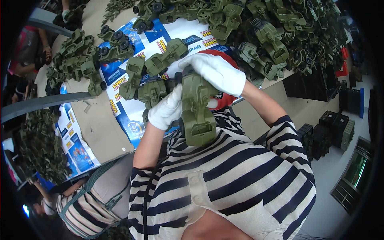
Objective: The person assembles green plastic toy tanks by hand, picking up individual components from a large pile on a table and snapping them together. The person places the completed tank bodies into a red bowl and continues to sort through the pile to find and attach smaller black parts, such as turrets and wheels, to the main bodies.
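Olive-green plastic is filling both hands: a toy truck (199, 114) is hanging above the near edge of the worktop (102, 130), close in front of the striped shirt (240, 168), with its long body pointing toward the wearer. White-gloved, the left hand (167, 110) is grasping the truck's left side, its fingers pressing along the body. The right hand (218, 74), gloved too, is cupping the far end from above, its fingers bending together over the top; where its thumb is gripping, I cannot tell. A red round object (221, 59) is showing behind the right hand, mostly hidden, its kind unclear. Just beyond the left hand, another toy truck (152, 92) is resting on a blue-and-white printed sheet (130, 124) that is covering the middle of the worktop. A big heap of green trucks (294, 34) is crowding the far right corner, and a smaller pile (76, 60) is spreading toward the left edge. A grey metal bar (48, 105) is reaching in across the left edge. Beyond that edge, a co-worker's gloved hand (66, 16) is hovering near more green pieces, and black crates (314, 86) are standing beside the right edge.
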`<action>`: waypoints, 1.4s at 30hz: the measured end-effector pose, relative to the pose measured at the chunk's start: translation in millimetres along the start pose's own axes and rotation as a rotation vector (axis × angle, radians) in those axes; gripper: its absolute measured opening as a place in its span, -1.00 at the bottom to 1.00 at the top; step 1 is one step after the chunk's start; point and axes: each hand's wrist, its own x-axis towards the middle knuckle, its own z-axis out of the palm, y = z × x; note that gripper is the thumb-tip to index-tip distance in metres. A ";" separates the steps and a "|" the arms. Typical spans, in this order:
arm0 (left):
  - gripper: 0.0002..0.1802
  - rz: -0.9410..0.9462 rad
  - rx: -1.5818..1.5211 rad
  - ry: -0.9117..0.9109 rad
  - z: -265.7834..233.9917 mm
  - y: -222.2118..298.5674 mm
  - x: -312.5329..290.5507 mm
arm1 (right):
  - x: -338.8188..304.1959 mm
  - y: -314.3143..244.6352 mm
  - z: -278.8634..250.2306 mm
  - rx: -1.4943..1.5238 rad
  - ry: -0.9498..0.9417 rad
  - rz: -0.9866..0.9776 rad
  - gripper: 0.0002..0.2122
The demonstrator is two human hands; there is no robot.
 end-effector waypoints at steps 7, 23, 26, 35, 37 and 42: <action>0.03 -0.046 0.291 0.103 0.3 -13.2 -13.4 | 5.1 -7.0 2.8 0.275 -0.170 0.347 -0.30; -0.01 -0.019 1.166 0.146 1.7 9.0 4.1 | 14.0 17.0 7.4 0.278 -0.064 0.485 -0.19; 0.00 0.065 1.455 0.012 9.5 20.3 -20.6 | -14.6 4.7 31.5 0.455 -0.115 0.462 -0.17; 0.00 -0.393 1.424 0.145 68.2 9.3 -38.8 | -63.9 6.2 65.4 0.777 0.144 0.650 -0.30; 0.01 -0.414 1.481 0.211 75.8 9.5 -40.2 | -67.0 10.9 72.5 0.664 0.206 0.502 -0.33; 0.01 -0.328 1.636 0.231 84.6 8.8 -38.9 | -71.9 25.0 77.9 0.641 0.213 0.227 -0.44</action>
